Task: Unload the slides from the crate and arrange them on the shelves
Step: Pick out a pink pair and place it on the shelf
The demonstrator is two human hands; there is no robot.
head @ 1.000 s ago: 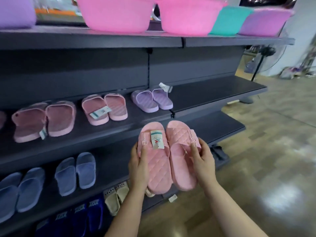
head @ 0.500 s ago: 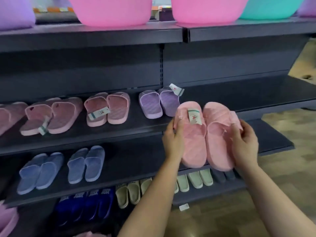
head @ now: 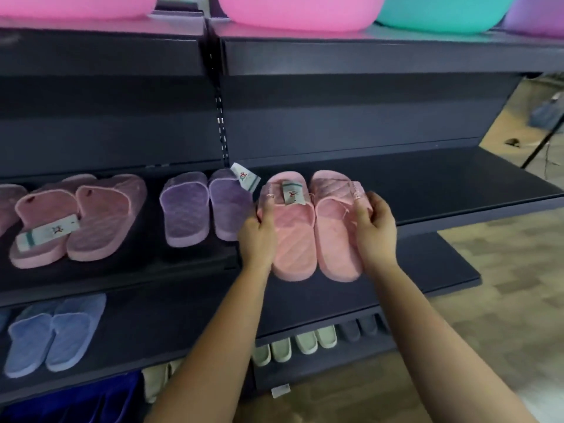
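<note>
I hold a pair of pink quilted slides (head: 311, 227) with a paper tag, side by side, toes pointing to the back. My left hand (head: 258, 236) grips the left slide's outer edge. My right hand (head: 375, 230) grips the right slide's outer edge. The pair is at the front of the dark middle shelf (head: 442, 190), just right of a purple pair (head: 201, 206); whether it rests on the shelf I cannot tell. The crate is not in view.
A dusty pink pair (head: 76, 218) sits further left on the same shelf. Blue slides (head: 55, 334) lie on the shelf below, cream pairs (head: 305, 343) on the lowest one. Pink and teal basins (head: 299, 10) stand on the top shelf. Wooden floor lies to the right.
Both hands carried the pink pair up and forward, from below the middle shelf's front edge to beside the purple pair. The view moved closer to the shelves.
</note>
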